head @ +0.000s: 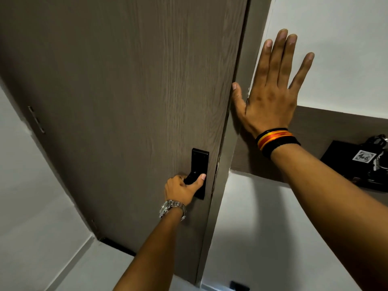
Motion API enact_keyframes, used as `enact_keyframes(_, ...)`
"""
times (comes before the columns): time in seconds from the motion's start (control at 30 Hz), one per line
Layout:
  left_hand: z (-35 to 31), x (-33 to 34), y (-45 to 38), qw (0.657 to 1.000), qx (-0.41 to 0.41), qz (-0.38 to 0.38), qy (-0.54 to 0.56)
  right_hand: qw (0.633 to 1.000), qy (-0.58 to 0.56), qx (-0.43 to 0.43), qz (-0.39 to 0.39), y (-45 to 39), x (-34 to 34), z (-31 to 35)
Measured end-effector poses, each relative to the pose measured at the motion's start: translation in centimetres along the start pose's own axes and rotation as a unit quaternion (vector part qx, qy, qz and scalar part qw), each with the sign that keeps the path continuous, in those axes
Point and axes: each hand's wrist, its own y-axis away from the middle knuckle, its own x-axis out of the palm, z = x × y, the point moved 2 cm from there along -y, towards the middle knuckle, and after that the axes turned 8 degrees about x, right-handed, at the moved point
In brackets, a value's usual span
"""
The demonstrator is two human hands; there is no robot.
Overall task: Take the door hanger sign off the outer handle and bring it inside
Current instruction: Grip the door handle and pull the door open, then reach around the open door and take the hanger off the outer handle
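A brown wood-grain door point(130, 91) fills the middle of the head view and stands closed in its frame. My left hand point(182, 189), with a metal watch on the wrist, is wrapped around the black inner handle point(198, 173) on its black plate. My right hand point(270, 89), with orange and black bands on the wrist, lies flat with fingers spread against the door frame point(241, 85) and the white wall. The door hanger sign and the outer handle are hidden behind the door.
A brown shelf point(310, 127) juts from the white wall on the right, carrying a black box point(344, 162) with a tag reading 406 and some dark cables. Hinges point(36, 119) sit on the door's left edge. Pale floor lies below.
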Motion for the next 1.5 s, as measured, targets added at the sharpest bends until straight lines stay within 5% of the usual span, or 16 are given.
enact_keyframes(0.27, 0.7, -3.1, 3.2, 0.999, -0.034, 0.034, 0.023, 0.997, -0.040, -0.032, 0.062, 0.6, -0.6, -0.6)
enact_keyframes(0.5, 1.9, -7.4, 5.8, 0.998, 0.028, 0.056, -0.013, 0.940, -0.306, -0.076, 0.130, 12.5, -1.6, 0.2)
enact_keyframes(0.7, 2.1, -12.3, 8.1, 0.972, 0.140, 0.090, -0.166, 0.833, -0.380, 0.042, 0.400, 24.4, -0.8, 0.7)
enact_keyframes(0.87, 2.4, -15.1, 11.0, 0.969, 0.125, 0.101, -0.189, 0.762, -0.338, -0.008, 0.553, 29.8, -1.0, 2.2)
enact_keyframes(1.17, 3.8, -20.2, 15.2, 0.944, 0.150, 0.094, -0.279, 0.798, -0.298, -0.136, 0.506, 32.4, -3.3, 6.5)
enact_keyframes(1.5, 6.9, -24.9, 17.7, 0.939, 0.171, 0.089, -0.284, 0.789, -0.380, -0.151, 0.459, 35.0, -6.1, 9.2)
